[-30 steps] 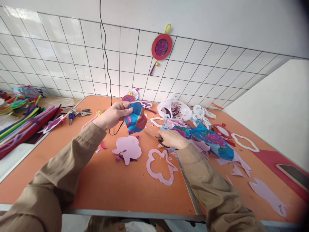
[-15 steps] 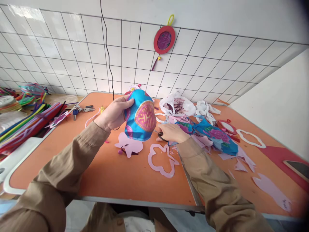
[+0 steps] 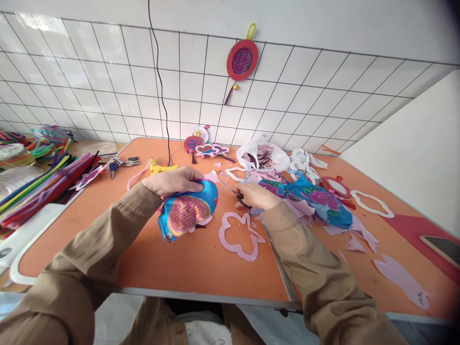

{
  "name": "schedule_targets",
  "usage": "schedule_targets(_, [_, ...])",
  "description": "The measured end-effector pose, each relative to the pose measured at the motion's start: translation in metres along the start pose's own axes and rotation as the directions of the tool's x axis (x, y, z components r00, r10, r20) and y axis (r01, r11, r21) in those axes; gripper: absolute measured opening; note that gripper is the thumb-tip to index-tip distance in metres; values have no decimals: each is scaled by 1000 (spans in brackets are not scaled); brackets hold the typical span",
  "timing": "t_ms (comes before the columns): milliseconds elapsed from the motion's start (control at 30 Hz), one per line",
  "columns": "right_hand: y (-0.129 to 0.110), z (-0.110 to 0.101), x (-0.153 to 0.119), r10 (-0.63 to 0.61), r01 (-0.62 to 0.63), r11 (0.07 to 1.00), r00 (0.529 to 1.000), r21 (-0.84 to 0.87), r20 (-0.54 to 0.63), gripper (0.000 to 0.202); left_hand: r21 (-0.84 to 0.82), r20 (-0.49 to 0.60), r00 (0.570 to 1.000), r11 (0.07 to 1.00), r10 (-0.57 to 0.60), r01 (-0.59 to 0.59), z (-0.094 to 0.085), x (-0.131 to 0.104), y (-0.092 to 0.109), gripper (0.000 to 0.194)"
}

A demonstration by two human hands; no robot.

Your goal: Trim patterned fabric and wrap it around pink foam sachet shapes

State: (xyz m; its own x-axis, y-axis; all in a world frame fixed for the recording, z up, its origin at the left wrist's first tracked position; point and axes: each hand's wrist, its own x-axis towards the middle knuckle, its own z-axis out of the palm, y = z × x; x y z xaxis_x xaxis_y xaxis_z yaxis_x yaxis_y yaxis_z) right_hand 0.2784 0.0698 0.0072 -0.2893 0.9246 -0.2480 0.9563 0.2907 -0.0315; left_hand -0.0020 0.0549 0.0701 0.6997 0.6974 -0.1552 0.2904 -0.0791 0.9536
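My left hand [image 3: 181,182] is closed on the upper edge of a blue satin fabric piece [image 3: 187,211] with a round pink and gold emblem. The cloth hangs tilted above the orange table [image 3: 161,270]. In my right hand [image 3: 256,194] is a pair of scissors [image 3: 240,196] with dark handles, its blades pointing left toward the cloth but apart from it. Below the right hand lies a pink cloud-shaped paper frame [image 3: 225,235]. The cloth mostly covers a pink paper shape [image 3: 206,221] under it.
A yellow glue gun [image 3: 161,166], keys [image 3: 120,164] and pipe cleaners [image 3: 46,187] are on the left. Fabric scraps [image 3: 323,201], a plastic bag [image 3: 264,153] and a phone [image 3: 443,249] lie to the right. A red round ornament [image 3: 243,60] hangs on the tiled wall.
My left hand has turned the blue fabric over to a tilt and lowered it leftward, away from the scissors. The right hand has barely moved. The glue gun and ornaments behind now show.
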Motion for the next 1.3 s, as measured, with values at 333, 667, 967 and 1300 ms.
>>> schedule_targets(333, [-7,-5,-8,32,-32,999,999,13,-12,43,793,-130,991,597,-27,120,-7,34,-51,16])
schedule_targets(667, [-7,-4,-5,39,-40,999,999,-25,-19,36,802,-84,996,591,-36,89,-5,37,-53,17])
schedule_targets(967, [-1,-2,-1,-12,11,999,1000,30,17,34,829,-113,994,551,-4,97,5,36,-52,33])
schedule_targets(1300, [9,0,2,-42,45,993,999,108,-31,34,885,-121,989,441,-89,148,14,34,-43,36])
